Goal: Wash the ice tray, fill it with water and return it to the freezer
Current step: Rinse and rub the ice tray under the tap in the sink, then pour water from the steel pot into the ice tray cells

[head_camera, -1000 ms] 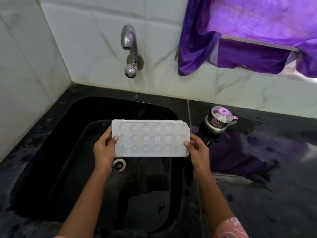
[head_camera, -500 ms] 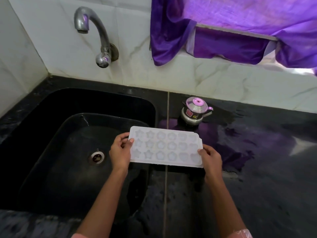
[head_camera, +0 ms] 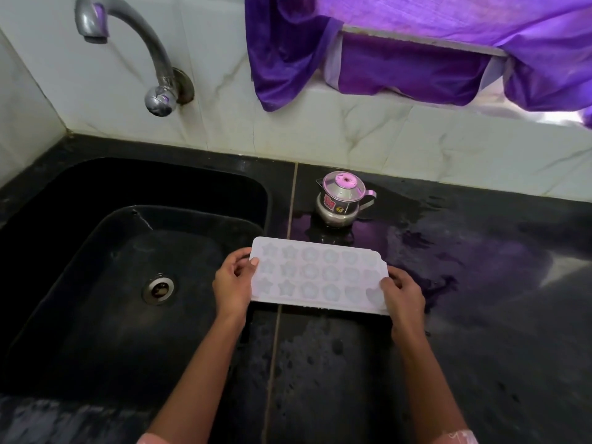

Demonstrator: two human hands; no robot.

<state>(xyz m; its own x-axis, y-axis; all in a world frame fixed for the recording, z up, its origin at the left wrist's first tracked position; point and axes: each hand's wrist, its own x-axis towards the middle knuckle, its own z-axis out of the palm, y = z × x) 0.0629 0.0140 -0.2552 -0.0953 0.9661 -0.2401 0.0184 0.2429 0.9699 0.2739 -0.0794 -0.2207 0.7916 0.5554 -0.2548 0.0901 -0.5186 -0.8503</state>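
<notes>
A white ice tray [head_camera: 317, 277] with star and round moulds is held level over the wet black counter, just right of the sink's edge. My left hand [head_camera: 233, 285] grips its left end with the thumb on top. At the right end my right hand [head_camera: 404, 296] holds it, fingers curled over the corner. Whether the moulds hold water I cannot tell. The black sink [head_camera: 80, 251] lies to the left, its drain [head_camera: 158, 288] open. A steel tap [head_camera: 128, 33] curves out from the wall above the sink; no water runs from it.
A small steel pot [head_camera: 341, 200] with a pink lid knob stands on the counter just behind the tray. The black counter [head_camera: 480, 315] is wet and stretches right. Purple cloth [head_camera: 400, 43] hangs over a ledge on the white tiled wall.
Both hands have carried the tray rightward, from above the sink basin to over the counter beside it. The view has also shifted right.
</notes>
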